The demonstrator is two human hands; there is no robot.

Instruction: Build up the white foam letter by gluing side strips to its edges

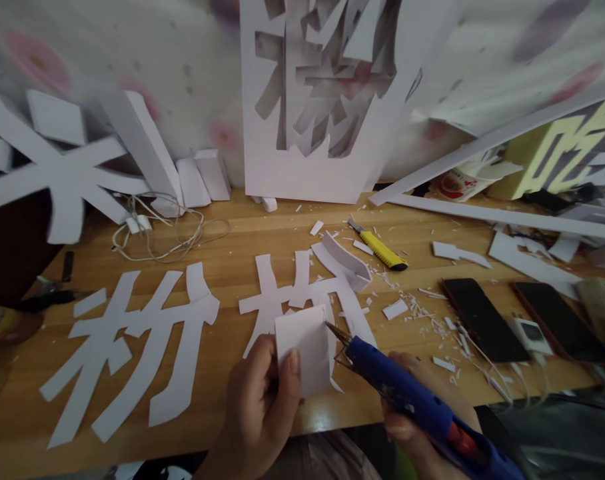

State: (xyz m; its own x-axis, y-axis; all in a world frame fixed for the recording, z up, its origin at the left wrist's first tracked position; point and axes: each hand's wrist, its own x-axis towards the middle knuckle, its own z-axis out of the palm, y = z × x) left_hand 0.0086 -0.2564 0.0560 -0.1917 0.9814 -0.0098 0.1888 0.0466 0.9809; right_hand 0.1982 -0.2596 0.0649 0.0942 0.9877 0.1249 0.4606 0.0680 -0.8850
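Note:
My left hand [260,403] pinches a small white rectangular foam board piece [305,347] between thumb and fingers, above the table's front edge. My right hand [427,400] is wrapped round a blue hot glue gun [397,377]. Its metal nozzle points left, with the tip at the upper right corner of the foam piece. Just behind lies a cut-out white character [275,287], partly hidden by the piece and my left hand. A curved white strip [342,260] stands along its upper right edge. Another flat white character [167,317] lies to the left.
A yellow utility knife [380,248] lies behind among white scraps [417,320]. Two dark phones [485,320] with cables are at right. A large foam sheet [302,177] with a cut-out leans at the back. A white cable coil [172,230] lies at left.

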